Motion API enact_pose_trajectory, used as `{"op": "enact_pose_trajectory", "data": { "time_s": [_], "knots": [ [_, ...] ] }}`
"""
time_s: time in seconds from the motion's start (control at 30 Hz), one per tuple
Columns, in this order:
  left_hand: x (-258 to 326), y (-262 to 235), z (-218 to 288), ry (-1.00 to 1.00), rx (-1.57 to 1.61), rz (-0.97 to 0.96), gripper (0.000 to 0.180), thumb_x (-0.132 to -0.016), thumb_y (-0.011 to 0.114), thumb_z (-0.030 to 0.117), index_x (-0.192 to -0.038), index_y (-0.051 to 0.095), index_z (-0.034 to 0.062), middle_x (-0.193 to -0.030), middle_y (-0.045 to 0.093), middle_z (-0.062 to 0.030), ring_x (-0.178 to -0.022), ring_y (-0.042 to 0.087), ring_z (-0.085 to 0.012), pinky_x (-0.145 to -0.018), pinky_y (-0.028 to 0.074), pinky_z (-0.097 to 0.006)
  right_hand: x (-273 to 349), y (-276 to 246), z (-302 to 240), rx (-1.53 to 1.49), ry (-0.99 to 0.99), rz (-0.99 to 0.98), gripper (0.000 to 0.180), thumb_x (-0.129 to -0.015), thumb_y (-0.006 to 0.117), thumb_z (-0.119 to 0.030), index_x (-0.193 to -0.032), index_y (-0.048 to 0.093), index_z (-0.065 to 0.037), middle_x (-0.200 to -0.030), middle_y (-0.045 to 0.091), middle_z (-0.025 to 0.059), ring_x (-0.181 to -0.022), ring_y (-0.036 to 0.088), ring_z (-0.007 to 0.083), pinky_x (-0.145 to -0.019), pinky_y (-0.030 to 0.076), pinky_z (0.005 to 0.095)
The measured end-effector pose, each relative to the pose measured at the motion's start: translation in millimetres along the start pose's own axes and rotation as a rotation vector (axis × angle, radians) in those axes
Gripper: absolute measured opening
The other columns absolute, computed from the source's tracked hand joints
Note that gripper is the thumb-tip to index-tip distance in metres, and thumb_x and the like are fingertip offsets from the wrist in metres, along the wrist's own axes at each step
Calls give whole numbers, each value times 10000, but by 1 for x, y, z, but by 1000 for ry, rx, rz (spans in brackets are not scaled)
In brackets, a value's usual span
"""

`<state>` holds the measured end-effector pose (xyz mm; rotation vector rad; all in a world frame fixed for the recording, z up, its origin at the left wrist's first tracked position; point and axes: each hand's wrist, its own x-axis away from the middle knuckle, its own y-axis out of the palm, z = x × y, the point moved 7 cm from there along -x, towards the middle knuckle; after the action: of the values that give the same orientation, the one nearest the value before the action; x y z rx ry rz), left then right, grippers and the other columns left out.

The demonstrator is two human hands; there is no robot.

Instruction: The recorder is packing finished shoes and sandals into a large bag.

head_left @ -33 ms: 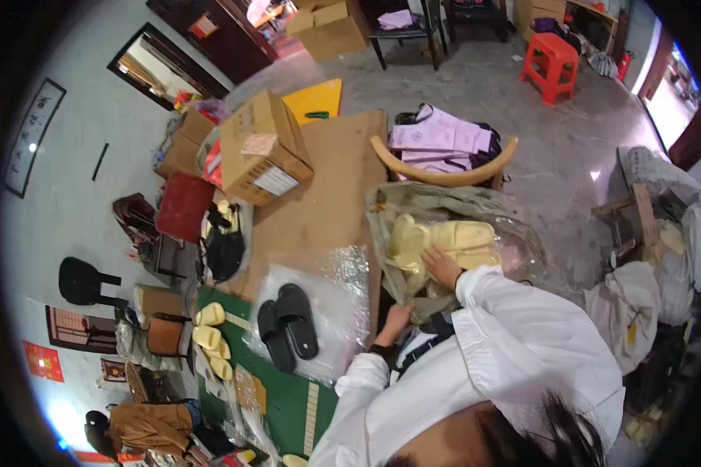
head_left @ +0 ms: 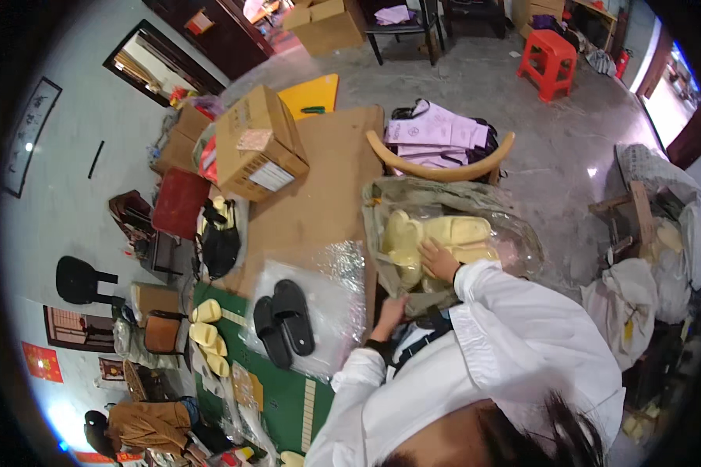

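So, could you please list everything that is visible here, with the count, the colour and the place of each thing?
yellow slippers: several, pale yellow, in the clear bag at the right
clear bag: one, see-through, on the grey sack beside the table
black slippers: one pair, black, on bubble wrap near the table edge
cardboard box: one, brown, far left of the table
table: one, brown, centre
pink papers: a stack, pink, on the wooden chair beyond the table
red stool: one, red, far floor
loose yellow slippers: several, pale yellow, on the green mat at the left
left hand: one, at the table edge
right hand: one, on the yellow slippers
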<state>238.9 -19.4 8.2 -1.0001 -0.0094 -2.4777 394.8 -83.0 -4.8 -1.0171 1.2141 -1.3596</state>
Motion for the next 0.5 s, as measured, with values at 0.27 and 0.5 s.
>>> {"op": "enact_pose_trajectory", "data": {
  "time_s": [0.27,0.5],
  "knots": [
    [-41,-20,-27,138,452,101,329,-850,506,211,-1090,481,-13,-1005,555,-91,-840,553,-196,-721,448,-340,35,11,-36,-823,-152,-426,334,-784,459,-328,-967,587,-79,-883,591,195,-797,564,350,-739,424,434],
    [-46,-22,59,167,752,33,260,-867,490,268,-1014,488,53,-920,563,-84,-811,577,-200,-634,490,-356,36,-50,-13,-908,154,-128,548,-773,495,-463,-1116,450,-38,-947,562,223,-856,545,373,-749,426,427]
  ]
}}
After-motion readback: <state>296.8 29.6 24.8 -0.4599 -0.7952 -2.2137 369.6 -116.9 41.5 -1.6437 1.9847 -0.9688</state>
